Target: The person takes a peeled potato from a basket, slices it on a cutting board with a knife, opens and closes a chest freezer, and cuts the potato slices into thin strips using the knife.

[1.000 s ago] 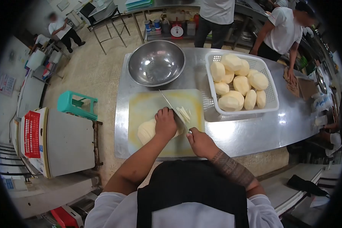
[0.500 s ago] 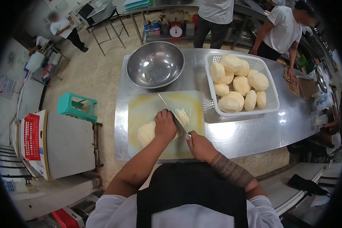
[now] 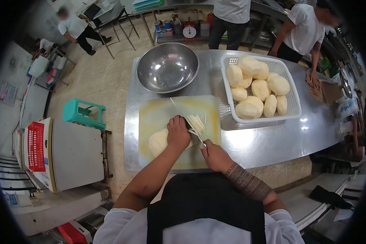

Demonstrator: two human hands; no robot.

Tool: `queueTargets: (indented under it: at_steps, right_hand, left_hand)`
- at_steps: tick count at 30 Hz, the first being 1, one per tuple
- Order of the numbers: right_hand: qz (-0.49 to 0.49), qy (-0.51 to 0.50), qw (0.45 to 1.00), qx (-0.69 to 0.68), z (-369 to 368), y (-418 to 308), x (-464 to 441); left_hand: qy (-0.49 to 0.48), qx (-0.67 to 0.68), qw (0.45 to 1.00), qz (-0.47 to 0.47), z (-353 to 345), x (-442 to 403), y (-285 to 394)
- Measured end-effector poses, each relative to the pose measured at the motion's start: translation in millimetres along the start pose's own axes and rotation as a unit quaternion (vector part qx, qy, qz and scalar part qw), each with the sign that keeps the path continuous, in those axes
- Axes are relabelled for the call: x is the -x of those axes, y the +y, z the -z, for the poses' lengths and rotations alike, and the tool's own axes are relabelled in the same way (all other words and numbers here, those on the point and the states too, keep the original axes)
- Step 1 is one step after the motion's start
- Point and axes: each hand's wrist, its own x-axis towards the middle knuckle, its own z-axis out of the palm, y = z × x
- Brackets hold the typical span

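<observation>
My right hand (image 3: 214, 155) grips the handle of a knife (image 3: 177, 107), whose blade slants up and left across the cutting board (image 3: 153, 110). Fingers curled, my left hand (image 3: 178, 132) presses down on pale food beside the blade; the piece under it is mostly hidden. Thin pale strips (image 3: 197, 123) lie just right of the blade. Sliced pale food (image 3: 157, 142) rests on the board to the left of my left wrist. Peeled pale tubers (image 3: 260, 90) fill a white basket (image 3: 299, 110) right of the board.
A steel bowl (image 3: 167, 67) stands behind the board on the metal table (image 3: 248, 150). A teal stool (image 3: 83, 112) is on the floor at left. Beyond the table stand two people; one has a hand (image 3: 313, 78) on brown material at the right. Another person (image 3: 77, 30) is at far left.
More strips lie spread beside the blade. My hands stay in nearly the same place, still on the knife and food. The person at far left has moved right, legs apart.
</observation>
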Motion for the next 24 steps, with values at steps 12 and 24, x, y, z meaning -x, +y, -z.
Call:
queueTargets:
  at_steps: [12,24]
  right_hand:
    - [-0.022,-0.003,0.999,0.049,-5,-6,-3]
    - [-0.012,0.020,0.997,0.067,-13,-5,1]
  left_hand:
    - [-0.080,0.204,0.974,0.057,104,-33,-2]
    - [-0.265,-0.063,0.922,-0.277,109,-74,20]
